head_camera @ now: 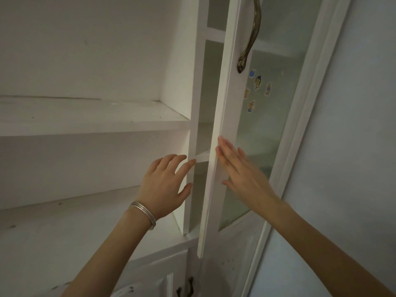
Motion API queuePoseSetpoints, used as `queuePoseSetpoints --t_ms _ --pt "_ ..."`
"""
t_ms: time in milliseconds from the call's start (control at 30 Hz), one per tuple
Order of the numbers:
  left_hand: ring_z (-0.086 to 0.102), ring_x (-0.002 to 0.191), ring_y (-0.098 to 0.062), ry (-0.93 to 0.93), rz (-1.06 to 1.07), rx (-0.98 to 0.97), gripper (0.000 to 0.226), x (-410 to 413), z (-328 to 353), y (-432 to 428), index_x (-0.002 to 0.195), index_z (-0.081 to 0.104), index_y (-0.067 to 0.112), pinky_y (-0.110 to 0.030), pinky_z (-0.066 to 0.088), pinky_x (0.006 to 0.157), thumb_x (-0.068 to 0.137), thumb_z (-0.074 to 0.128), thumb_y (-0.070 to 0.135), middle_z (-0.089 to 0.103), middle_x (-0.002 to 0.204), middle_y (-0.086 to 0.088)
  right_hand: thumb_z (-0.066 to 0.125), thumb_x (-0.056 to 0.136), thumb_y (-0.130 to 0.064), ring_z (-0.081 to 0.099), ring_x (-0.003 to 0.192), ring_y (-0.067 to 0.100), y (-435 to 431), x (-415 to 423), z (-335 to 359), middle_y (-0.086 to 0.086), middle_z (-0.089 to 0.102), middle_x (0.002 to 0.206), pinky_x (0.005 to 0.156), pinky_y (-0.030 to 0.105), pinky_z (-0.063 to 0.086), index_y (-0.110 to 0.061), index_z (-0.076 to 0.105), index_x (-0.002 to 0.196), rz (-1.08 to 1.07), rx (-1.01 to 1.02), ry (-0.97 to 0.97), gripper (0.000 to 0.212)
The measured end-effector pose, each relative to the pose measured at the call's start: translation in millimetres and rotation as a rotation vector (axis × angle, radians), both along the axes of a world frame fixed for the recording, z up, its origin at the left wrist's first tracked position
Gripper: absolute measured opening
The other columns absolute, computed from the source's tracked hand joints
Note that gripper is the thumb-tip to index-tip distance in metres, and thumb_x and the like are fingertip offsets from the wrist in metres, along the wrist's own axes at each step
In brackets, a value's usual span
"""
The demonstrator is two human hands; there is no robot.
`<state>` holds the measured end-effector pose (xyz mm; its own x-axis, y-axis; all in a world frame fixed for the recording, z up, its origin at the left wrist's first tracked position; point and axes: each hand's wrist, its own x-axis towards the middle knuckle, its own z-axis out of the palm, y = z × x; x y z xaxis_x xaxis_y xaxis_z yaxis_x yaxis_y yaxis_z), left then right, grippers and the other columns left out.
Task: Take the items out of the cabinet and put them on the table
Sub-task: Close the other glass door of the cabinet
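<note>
A white cabinet door point(222, 116) with a frosted glass pane and a brass handle point(250, 37) stands slightly ajar. My right hand point(242, 170) lies flat on the door's front, fingers spread, near its left edge. My left hand point(165, 185), wearing a silver bangle, is open with fingertips at the gap between the door and the cabinet's upright. Through the gap I see white inner shelves point(203, 156); no items show inside.
Open white shelves point(85, 118) fill the left, with a lower one point(64, 221) below it. Small cartoon stickers point(257, 82) dot the glass. Lower cupboard doors with dark handles point(186, 288) sit beneath. A pale wall point(353, 146) lies to the right.
</note>
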<state>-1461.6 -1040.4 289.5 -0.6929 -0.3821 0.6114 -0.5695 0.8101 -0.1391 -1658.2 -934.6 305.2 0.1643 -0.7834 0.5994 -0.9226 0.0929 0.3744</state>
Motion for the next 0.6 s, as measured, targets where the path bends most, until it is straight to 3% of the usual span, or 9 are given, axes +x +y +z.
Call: queuePoseSetpoints --t_ms 200,333,600 --pt "0.06 0.107 -0.03 0.01 0.048 0.019 0.053 -0.8 -1.7 -12.7 0.124 0.056 0.019 -0.043 0.049 0.087 0.084 0.036 0.046 0.062 0.12 -0.007 0.082 0.067 -0.024 0.007 0.141 0.027 -38.4 -0.1 -0.4 0.012 0.009 0.153 0.109 0.044 0.016 -0.003 0.018 0.143 0.042 -0.019 -0.008 0.102" --pt "0.059 0.108 -0.03 -0.008 0.09 0.032 0.05 2.8 -11.8 -20.5 0.125 0.056 0.019 -0.044 0.049 0.088 0.082 0.046 0.043 0.061 0.121 -0.008 0.079 0.07 -0.021 0.004 0.141 0.026 -50.3 -3.3 -8.7 0.012 0.007 0.154 0.11 0.044 0.015 -0.003 0.011 0.144 0.066 -0.048 -0.012 0.102" --pt "0.055 0.114 -0.029 -0.014 0.091 0.005 0.053 -8.4 -7.0 -19.7 0.128 0.053 0.02 -0.041 0.046 0.091 0.083 0.038 0.044 0.059 0.124 -0.007 0.079 0.071 -0.02 0.018 0.139 0.028 -47.7 -4.7 -8.5 0.018 0.026 0.149 0.105 0.037 0.028 0.003 0.028 0.139 0.127 -0.133 0.038 0.088"
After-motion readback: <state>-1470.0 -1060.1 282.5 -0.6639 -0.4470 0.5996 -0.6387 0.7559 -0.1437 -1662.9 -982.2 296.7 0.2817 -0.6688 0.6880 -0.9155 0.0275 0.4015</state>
